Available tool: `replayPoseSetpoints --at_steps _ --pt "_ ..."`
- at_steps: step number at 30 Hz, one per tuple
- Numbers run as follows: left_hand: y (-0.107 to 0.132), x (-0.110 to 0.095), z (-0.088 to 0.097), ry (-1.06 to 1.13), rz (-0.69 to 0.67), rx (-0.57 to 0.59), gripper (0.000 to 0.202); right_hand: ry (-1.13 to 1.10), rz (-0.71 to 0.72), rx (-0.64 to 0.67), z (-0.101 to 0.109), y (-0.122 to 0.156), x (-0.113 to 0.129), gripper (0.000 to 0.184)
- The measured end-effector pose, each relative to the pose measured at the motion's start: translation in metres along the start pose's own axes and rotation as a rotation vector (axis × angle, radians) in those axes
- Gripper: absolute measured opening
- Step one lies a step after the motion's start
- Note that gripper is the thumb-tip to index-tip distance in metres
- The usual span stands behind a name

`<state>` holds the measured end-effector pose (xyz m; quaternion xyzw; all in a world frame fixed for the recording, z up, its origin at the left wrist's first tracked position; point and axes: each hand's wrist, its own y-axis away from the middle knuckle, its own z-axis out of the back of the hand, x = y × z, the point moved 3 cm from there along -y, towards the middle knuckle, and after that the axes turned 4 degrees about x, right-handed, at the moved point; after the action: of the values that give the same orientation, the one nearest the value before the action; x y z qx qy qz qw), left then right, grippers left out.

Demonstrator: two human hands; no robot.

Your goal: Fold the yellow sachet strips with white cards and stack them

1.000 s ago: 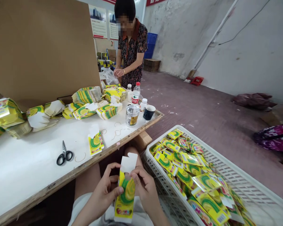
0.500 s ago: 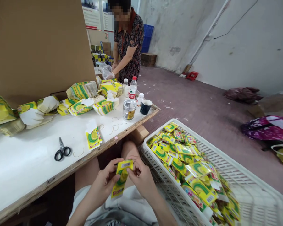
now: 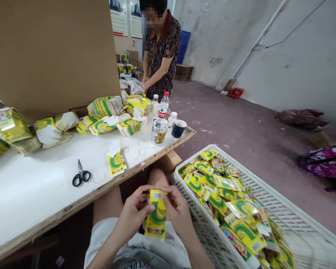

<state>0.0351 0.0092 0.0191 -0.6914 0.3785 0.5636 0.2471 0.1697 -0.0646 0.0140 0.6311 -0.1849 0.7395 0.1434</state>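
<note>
Above my lap I hold a small yellow and green carton (image 3: 157, 216), its barcode end up. My left hand (image 3: 136, 209) is closed on its left side, thumb on the front face. At the top right corner, my right hand (image 3: 177, 205) pinches it with thumb and fingers. On the table edge in front lies a flat carton (image 3: 117, 163) with a white flap. Black-handled scissors (image 3: 80, 175) rest to its left. On my right stands a white plastic basket (image 3: 280, 194) with many yellow cartons (image 3: 226, 194) heaped in it.
Stacks of flat cartons (image 3: 105, 106) line the back of the white table (image 3: 25, 194) before a large cardboard sheet (image 3: 53, 52). A bottle (image 3: 164, 104), a clear tub (image 3: 159, 131) and a dark cup (image 3: 179, 129) stand at its right end. Another person (image 3: 161, 56) handles a plastic bag beyond.
The carton has turned more upright, its printed face now squarer to me. Both hands stay on it. The whole view has shifted slightly, so the table and basket appear further right.
</note>
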Motion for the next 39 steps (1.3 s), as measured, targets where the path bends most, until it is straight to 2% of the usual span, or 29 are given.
replayPoseSetpoints --at_steps 2,3,4,6,8,9,11,14,18,22,26,30,33,39 --pt "-0.01 0.0 0.002 -0.241 -0.069 -0.05 0.036 0.055 0.035 -0.053 0.016 0.0 0.005 0.02" --pt "-0.017 -0.002 0.009 -0.399 -0.099 -0.11 0.036 0.142 0.082 -0.116 0.029 0.001 0.01 0.02" --pt "-0.024 -0.005 0.021 -0.598 -0.119 -0.217 0.038 0.273 0.137 -0.243 0.045 0.002 0.017 0.021" --pt "-0.038 -0.013 0.055 -0.77 -0.106 -0.436 0.045 0.569 0.287 -0.558 0.078 0.007 0.032 0.027" --pt "-0.048 -0.02 0.095 -0.881 -0.046 -0.653 0.055 0.766 0.29 -0.699 0.1 0.01 0.039 0.039" --pt "-0.051 -0.022 0.113 -0.932 0.006 -0.732 0.059 0.8 0.266 -0.702 0.105 0.011 0.038 0.043" --pt "-0.055 -0.021 0.142 -1.021 0.115 -0.828 0.06 0.763 0.197 -0.609 0.101 0.011 0.029 0.046" --pt "-0.055 -0.013 0.163 -1.127 0.236 -0.847 0.041 0.597 0.098 -0.412 0.07 0.008 0.011 0.037" --pt "-0.052 -0.004 0.17 -1.204 0.316 -0.832 0.027 0.428 0.06 -0.256 0.028 0.0 0.005 0.026" --pt "-0.054 -0.002 0.174 -1.21 0.332 -0.816 0.026 0.373 0.104 -0.173 0.009 -0.005 0.015 0.021" --pt "-0.056 -0.003 0.176 -1.237 0.33 -0.848 0.032 0.338 0.113 -0.13 0.002 -0.004 0.017 0.021" --pt "-0.06 -0.003 0.173 -1.28 0.348 -0.832 0.038 0.305 0.086 -0.115 0.001 -0.003 0.015 0.022" --pt "-0.062 -0.003 0.171 -1.285 0.361 -0.818 0.034 0.271 0.073 -0.107 -0.001 -0.003 0.015 0.023" --pt "-0.064 -0.005 0.174 -1.213 0.351 -0.863 0.031 0.212 0.074 -0.137 -0.005 -0.004 0.013 0.023"
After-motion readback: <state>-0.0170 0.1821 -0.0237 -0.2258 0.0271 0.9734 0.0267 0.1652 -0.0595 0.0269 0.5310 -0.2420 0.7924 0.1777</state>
